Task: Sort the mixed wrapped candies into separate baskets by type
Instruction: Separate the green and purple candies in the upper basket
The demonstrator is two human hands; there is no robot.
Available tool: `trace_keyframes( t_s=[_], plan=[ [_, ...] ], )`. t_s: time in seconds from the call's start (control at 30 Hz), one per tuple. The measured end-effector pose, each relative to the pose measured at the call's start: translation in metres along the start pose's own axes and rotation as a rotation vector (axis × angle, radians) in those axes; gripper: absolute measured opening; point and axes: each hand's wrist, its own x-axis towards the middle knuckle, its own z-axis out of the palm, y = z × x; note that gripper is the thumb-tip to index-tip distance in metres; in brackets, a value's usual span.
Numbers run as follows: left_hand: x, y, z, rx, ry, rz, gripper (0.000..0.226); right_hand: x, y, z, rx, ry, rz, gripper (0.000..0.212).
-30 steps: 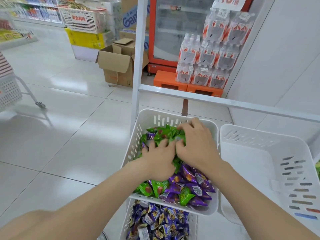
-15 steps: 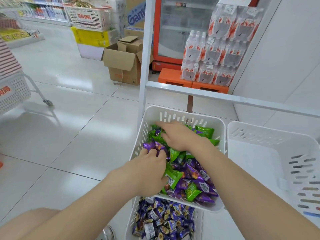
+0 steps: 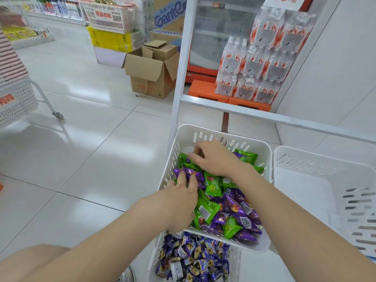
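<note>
Left hand (image 3: 181,202): palm down inside the mixed basket (image 3: 268,159) at its left wall, fingers stretched out and slightly spread, their tips resting on purple candies (image 3: 242,218); the palm side is hidden, and nothing shows clamped in it. Right hand (image 3: 215,159): further in, at the basket's far left corner, knuckles bent and fingers tucked downward among green candies (image 3: 211,184); the hand itself covers the fingertips, so it cannot be told whether they pinch a wrapper. Both sorts lie heaped together in the mixed basket, purple mostly toward its near edge, green scattered through. Wheeled cart (image 3: 18,102): well left of the basket, cut off by the frame edge, lettering only partly readable. Cardboard box (image 3: 151,70): beyond the basket to its left, flaps open, contents unseen. Lower basket (image 3: 153,261): below the mixed basket's near edge and partly covered by it, holding dark blue-purple candies (image 3: 193,259), print too small to read. Bottle packs (image 3: 264,64): beyond the basket, stacked. Second white basket (image 3: 305,192): just right of the mixed basket, cut off at the frame edge.
</note>
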Motion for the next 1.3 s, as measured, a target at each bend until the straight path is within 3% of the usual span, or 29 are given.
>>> trace_keyframes(
  t_s=[0.03, 0.13, 0.17, 0.3, 0.57, 0.7, 0.83, 0.97, 1.2, 1.3],
  plan=[
    [0.000, 0.000, 0.001, 0.002, -0.001, 0.001, 0.088, 0.001, 0.000, 0.000, -0.004, -0.023, -0.004, 0.023],
    [0.001, -0.003, 0.004, -0.004, 0.018, 0.006, 0.089, 0.006, -0.010, -0.001, -0.062, -0.137, 0.016, 0.069],
    [0.001, -0.004, 0.004, 0.001, 0.020, 0.007, 0.089, 0.009, -0.013, 0.002, -0.106, -0.156, 0.023, 0.069],
    [0.002, -0.004, 0.004, 0.033, 0.030, 0.021, 0.085, 0.015, -0.020, 0.016, -0.360, -0.178, -0.008, 0.037],
    [0.005, -0.007, 0.006, 0.024, 0.055, 0.023, 0.085, 0.019, -0.019, 0.021, -0.541, -0.191, -0.051, 0.044],
    [-0.001, -0.003, 0.000, 0.083, 0.098, 0.058, 0.074, 0.022, -0.015, 0.019, -0.445, -0.110, -0.139, 0.024],
    [-0.004, 0.001, -0.006, 0.124, 0.129, 0.086, 0.061, 0.018, -0.008, 0.020, -0.304, -0.037, -0.121, 0.037],
    [-0.001, 0.002, -0.007, 0.125, 0.130, 0.079, 0.053, 0.013, -0.007, 0.019, -0.240, -0.027, -0.107, 0.022],
    [-0.001, 0.008, -0.011, 0.167, 0.202, 0.048, 0.039, -0.032, 0.003, -0.023, 0.160, 0.300, -0.040, 0.015],
    [0.010, 0.001, -0.012, 0.093, 0.293, 0.073, 0.032, -0.068, 0.018, -0.038, 0.184, 0.439, 0.022, 0.013]
  ],
)
